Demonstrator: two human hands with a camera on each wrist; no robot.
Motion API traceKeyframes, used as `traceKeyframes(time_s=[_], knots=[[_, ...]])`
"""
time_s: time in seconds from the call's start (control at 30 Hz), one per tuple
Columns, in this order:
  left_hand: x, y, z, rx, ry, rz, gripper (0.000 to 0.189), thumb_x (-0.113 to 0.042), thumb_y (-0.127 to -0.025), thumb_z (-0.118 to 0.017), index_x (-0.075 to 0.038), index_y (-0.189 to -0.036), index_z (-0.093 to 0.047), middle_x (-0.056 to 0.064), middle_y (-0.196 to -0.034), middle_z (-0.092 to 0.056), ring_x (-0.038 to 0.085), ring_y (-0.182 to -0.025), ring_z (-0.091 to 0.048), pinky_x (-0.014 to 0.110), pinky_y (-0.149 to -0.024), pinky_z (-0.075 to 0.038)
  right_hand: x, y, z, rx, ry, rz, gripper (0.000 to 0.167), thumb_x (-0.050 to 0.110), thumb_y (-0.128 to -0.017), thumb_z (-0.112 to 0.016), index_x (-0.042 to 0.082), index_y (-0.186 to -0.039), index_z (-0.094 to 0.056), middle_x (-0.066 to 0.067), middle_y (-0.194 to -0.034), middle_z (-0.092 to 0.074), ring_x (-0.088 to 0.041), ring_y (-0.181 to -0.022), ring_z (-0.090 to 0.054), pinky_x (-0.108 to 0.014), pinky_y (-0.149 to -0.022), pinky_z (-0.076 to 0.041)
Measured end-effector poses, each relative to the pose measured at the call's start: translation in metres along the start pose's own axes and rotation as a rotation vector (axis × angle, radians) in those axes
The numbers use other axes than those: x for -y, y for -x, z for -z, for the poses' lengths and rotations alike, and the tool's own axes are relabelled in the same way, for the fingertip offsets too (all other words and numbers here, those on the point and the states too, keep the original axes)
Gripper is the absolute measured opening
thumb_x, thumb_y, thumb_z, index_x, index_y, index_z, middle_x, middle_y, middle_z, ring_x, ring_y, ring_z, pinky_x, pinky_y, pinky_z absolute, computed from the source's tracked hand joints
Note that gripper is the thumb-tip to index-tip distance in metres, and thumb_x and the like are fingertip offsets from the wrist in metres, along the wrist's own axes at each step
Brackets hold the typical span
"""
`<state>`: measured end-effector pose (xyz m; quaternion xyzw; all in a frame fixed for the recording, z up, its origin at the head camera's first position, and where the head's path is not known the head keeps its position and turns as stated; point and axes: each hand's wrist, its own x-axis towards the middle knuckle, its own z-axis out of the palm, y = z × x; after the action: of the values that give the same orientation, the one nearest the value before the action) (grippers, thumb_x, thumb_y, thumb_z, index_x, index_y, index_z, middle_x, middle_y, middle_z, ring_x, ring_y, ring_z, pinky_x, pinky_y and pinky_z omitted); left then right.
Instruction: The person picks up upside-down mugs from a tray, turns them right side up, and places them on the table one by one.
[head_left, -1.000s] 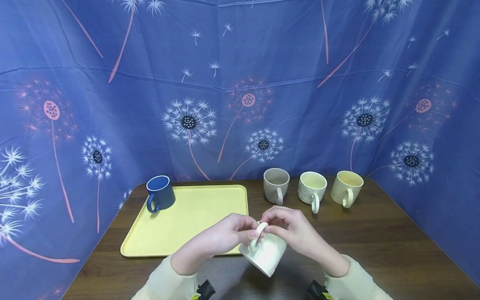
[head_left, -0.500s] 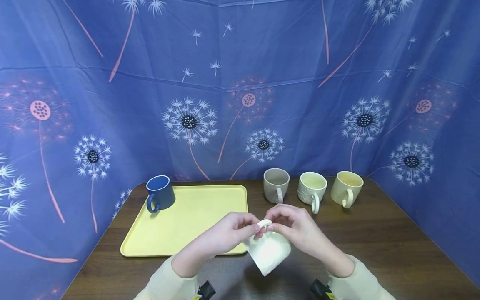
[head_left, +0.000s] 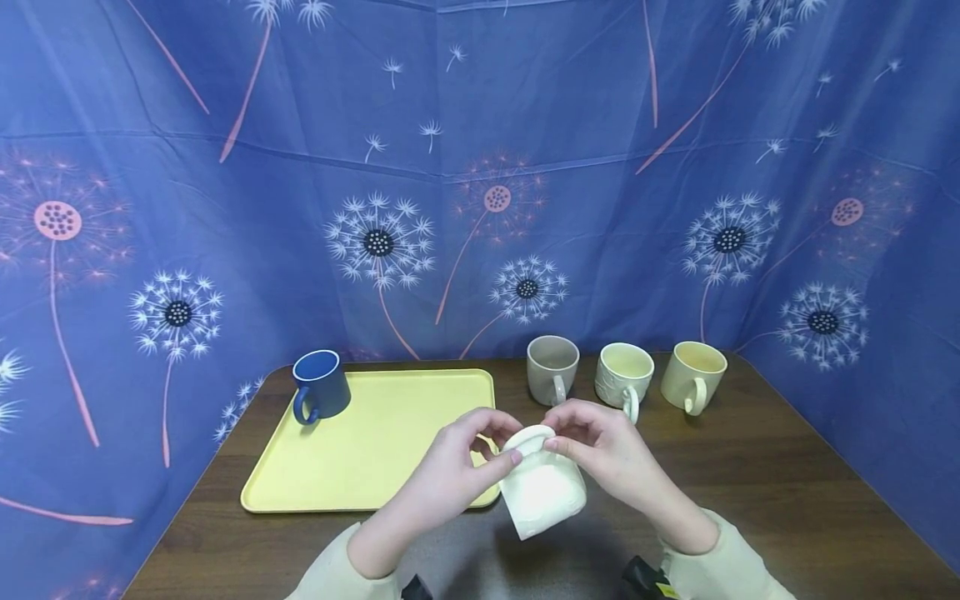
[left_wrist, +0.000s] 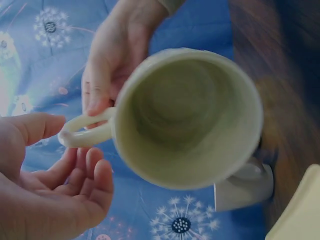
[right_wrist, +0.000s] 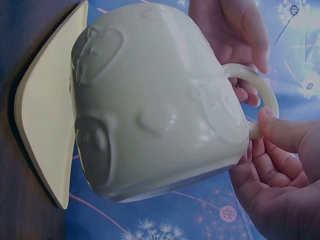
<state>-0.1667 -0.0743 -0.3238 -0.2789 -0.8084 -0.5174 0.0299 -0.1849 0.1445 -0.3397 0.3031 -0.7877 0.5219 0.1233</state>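
A cream mug (head_left: pixel 543 496) with raised relief on its side is tilted in the air above the table, handle up. My right hand (head_left: pixel 611 450) pinches its handle (right_wrist: pixel 257 85) between thumb and fingers. Beside the handle, my left hand (head_left: pixel 461 467) has its thumb and loosely bent fingers spread around it, seemingly without gripping. In the left wrist view, the left thumb (left_wrist: pixel 45 126) is close to the handle's outer end, and the mug's hollow inside faces the camera. The right wrist view shows the relief side and the left hand (right_wrist: pixel 232 37) behind the handle.
A yellow tray (head_left: pixel 375 450) lies left of the mug, with a dark blue mug (head_left: pixel 322 392) at its back left corner. Along the back right stand a grey mug (head_left: pixel 551 375), a pale green-white relief mug (head_left: pixel 618 383) and a light yellow mug (head_left: pixel 690 383). A blue dandelion-print cloth (head_left: pixel 480 108) hangs behind.
The held mug has turned, its handle swinging round toward the top, and has risen slightly and shifted right. My left fingers have loosened from the handle; the right hand has stayed on it.
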Motion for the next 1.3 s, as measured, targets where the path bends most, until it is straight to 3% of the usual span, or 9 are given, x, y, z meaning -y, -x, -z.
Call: traceKeyframes(time_s=[0.3, 0.47, 0.83, 1.3], knots=[[0.016, 0.005, -0.016, -0.229, -0.125, -0.186, 0.027, -0.009, -0.078, -0.075, -0.015, -0.102, -0.063, -0.011, -0.090, -0.061, 0.010, -0.084, -0.059, 0.026, -0.073, -0.049, 0.001, 0.006, 0.003, -0.051, 0.027, -0.061, 0.014, 0.008, -0.080, -0.073, 0.009, -0.090, -0.065, -0.001, -0.084, -0.068, -0.007, -0.076, -0.065, -0.024, -0.068, -0.054], [0.023, 0.004, -0.024, -0.302, -0.160, -0.280, 0.028, -0.008, -0.077, -0.076, -0.015, -0.101, -0.063, -0.010, -0.089, -0.062, 0.006, -0.081, -0.058, 0.024, -0.071, -0.049, 0.002, 0.009, 0.003, -0.088, 0.039, -0.087, 0.014, 0.009, -0.079, -0.074, 0.008, -0.090, -0.065, -0.002, -0.083, -0.068, -0.007, -0.074, -0.064, -0.024, -0.068, -0.054], [0.029, 0.006, -0.034, -0.322, -0.157, -0.309, 0.026, -0.005, -0.077, -0.075, -0.013, -0.099, -0.063, -0.007, -0.086, -0.063, 0.006, -0.077, -0.059, 0.023, -0.070, -0.051, 0.000, 0.016, 0.003, -0.105, -0.003, -0.093, 0.014, 0.006, -0.079, -0.073, 0.005, -0.090, -0.065, -0.009, -0.082, -0.068, -0.008, -0.072, -0.065, -0.025, -0.067, -0.054], [0.030, 0.002, -0.033, -0.311, -0.160, -0.368, 0.022, -0.002, -0.079, -0.072, -0.013, -0.096, -0.064, -0.006, -0.083, -0.061, 0.008, -0.075, -0.058, 0.024, -0.067, -0.052, -0.007, 0.019, 0.004, -0.066, -0.048, -0.104, 0.015, 0.006, -0.080, -0.073, 0.004, -0.091, -0.063, -0.010, -0.083, -0.067, -0.009, -0.074, -0.066, -0.026, -0.068, -0.055]])
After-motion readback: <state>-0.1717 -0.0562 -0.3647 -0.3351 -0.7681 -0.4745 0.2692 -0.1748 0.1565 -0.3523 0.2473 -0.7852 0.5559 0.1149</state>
